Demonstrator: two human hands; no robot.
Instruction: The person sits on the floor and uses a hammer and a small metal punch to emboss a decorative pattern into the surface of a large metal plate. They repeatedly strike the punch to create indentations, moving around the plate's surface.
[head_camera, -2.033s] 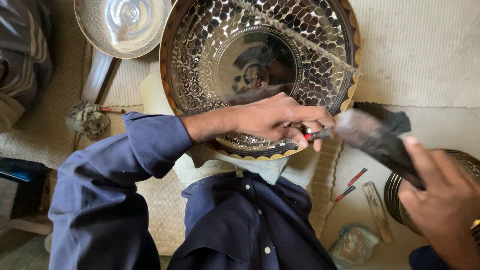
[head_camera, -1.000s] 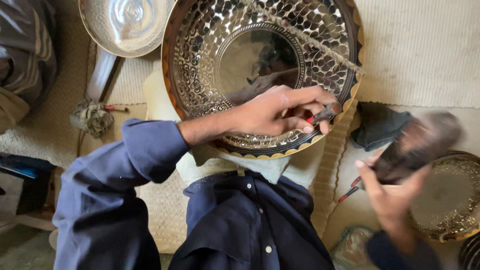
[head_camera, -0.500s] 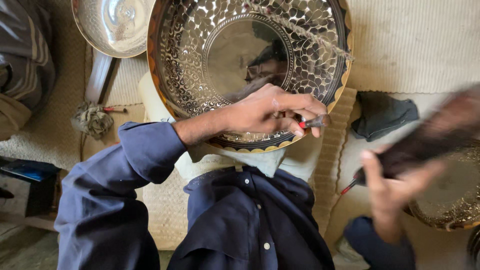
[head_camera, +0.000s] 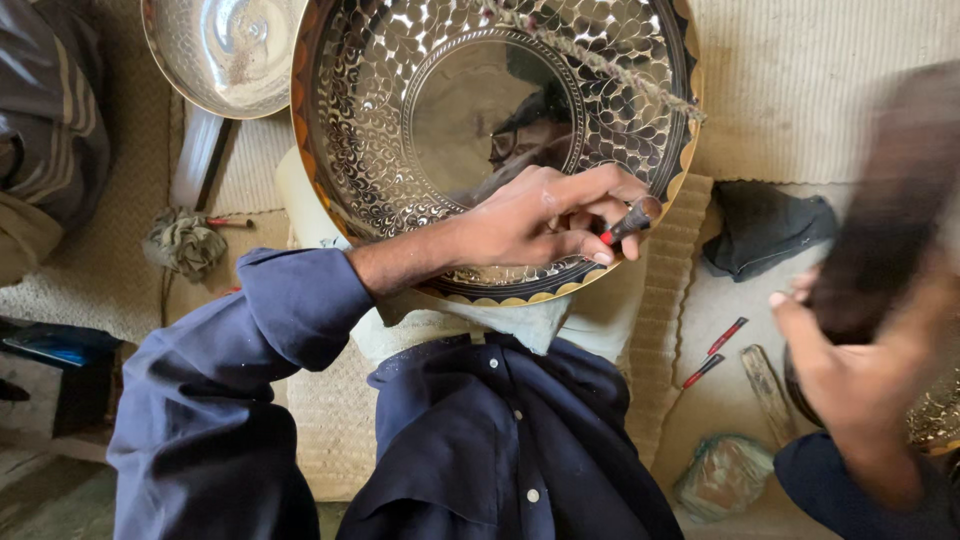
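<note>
A large shiny engraved metal tray (head_camera: 380, 130) with a scalloped gold rim leans in front of me over a pale cloth. My left hand (head_camera: 545, 220) rests on its lower part and pinches a short dark chisel (head_camera: 630, 220) with a red band, its tip against the tray. My right hand (head_camera: 860, 375) is at the right, raised and gripping a dark wooden mallet (head_camera: 890, 210), which is blurred by motion. My dark blue shirt fills the bottom of the view.
A plain metal bowl (head_camera: 220, 50) lies at the top left. A crumpled rag (head_camera: 185, 240) sits left, a dark cloth (head_camera: 765, 225) right. Two red-tipped tools (head_camera: 715, 352), a wooden stick (head_camera: 768, 385) and another engraved piece (head_camera: 935, 420) lie at the right on the woven mat.
My right hand has swung the mallet from beside the chisel out and up to the right. My left hand has kept the chisel on the tray.
</note>
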